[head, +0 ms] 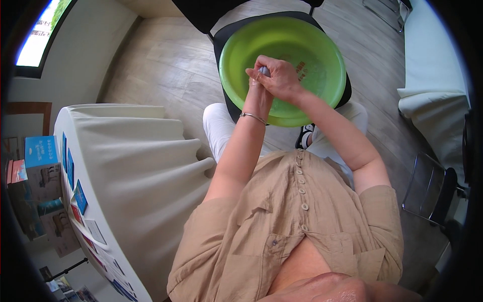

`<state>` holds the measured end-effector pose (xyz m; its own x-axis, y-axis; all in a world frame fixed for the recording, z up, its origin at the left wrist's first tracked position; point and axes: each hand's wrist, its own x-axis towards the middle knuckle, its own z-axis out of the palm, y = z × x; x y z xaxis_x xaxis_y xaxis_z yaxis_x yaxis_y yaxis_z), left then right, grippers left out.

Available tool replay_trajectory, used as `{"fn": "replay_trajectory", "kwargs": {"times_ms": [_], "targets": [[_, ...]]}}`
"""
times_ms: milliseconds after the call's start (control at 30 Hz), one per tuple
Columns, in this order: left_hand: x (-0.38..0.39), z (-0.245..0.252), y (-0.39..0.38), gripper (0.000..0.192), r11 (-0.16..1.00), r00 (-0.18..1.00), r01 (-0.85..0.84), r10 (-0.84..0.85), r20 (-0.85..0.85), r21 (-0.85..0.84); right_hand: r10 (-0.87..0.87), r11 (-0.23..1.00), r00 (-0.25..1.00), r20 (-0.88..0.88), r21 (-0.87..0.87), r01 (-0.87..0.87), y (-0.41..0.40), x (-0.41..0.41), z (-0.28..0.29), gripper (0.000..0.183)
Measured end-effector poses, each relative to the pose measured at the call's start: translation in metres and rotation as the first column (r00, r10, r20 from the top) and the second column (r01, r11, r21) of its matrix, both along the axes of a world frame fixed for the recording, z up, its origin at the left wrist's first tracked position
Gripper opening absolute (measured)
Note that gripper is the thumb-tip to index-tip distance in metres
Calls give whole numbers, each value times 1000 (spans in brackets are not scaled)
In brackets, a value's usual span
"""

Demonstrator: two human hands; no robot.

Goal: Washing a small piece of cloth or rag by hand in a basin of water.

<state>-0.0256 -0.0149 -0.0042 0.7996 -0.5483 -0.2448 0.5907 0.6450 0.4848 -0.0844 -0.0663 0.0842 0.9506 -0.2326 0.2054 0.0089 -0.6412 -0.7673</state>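
Both hands are together over a round, light-green plastic basin [337, 81]. My right hand [283, 75] is curled around a small bunched lilac-grey thing, apparently cloth [264, 71], which shows between its thumb and fingers. Beneath and against it is my left hand [258, 83], whose fingers are mostly hidden; a thin metal bracelet [253, 117] circles that wrist. A little clear water seems to lie in the basin, over red printed marks on its bottom. The basin rests on the seat of a black chair [226, 100] in front of my knees.
At the left stands a table with a pale draped cloth [143, 158], bearing booklets [80, 196] and boxes [41, 151]. Another pale-draped table [434, 49] is at the right, with a metal-framed chair [441, 196] near it. A sandalled foot [305, 136] shows below the basin.
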Motion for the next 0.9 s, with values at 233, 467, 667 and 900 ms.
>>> {"fn": "replay_trajectory", "kwargs": {"times_ms": [233,467,667,900], "targets": [[0,5,-18,25,984,998,70,-69,-8,163,-119,978,976,181,-147,147,-33,20,-41,29],[-2,36,3,27,916,993,26,-71,99,401,-331,870,942,58,-367,329,-91,27,-57,26],[5,20,20,37,787,965,157,-251,78,597,-410,819,871,-270,-529,221,-107,32,-84,27],[26,-33,52,25,701,757,-72,-425,497,710,19,928,785,-619,-281,-244,-83,42,-76,23]]}}
